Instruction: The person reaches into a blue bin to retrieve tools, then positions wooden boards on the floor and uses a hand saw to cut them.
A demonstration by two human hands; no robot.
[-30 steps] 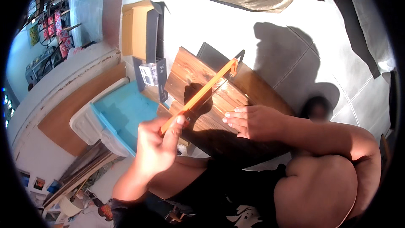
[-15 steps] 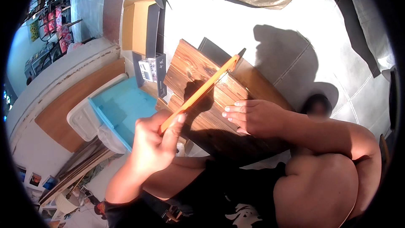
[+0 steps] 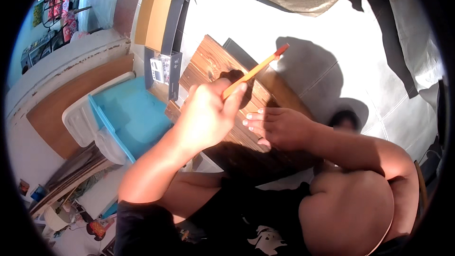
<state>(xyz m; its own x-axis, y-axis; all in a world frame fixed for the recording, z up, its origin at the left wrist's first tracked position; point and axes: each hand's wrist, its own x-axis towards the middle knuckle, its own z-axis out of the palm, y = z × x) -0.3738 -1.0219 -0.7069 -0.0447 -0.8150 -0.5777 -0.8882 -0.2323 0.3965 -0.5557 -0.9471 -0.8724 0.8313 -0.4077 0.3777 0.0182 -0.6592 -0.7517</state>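
Head view, swept from nine o'clock toward three: a light blue plastic bin (image 3: 130,116) sits at the left, with an open cardboard box (image 3: 159,16) at its twelve o'clock. Next comes the left hand (image 3: 206,114), fingers curled fully closed around the handle of a thin orange saw (image 3: 253,72), whose blade runs up toward one o'clock and ends at a red tip. Under it lies the brown wooden board (image 3: 213,64) on the pale tiled floor (image 3: 313,38). At the left hand's three o'clock, the right hand (image 3: 279,125) lies flat and spread on the board, pinning it and gripping nothing. The work looks mid-cut; a further stroke would likely call for a steady board and the blade kept in line.
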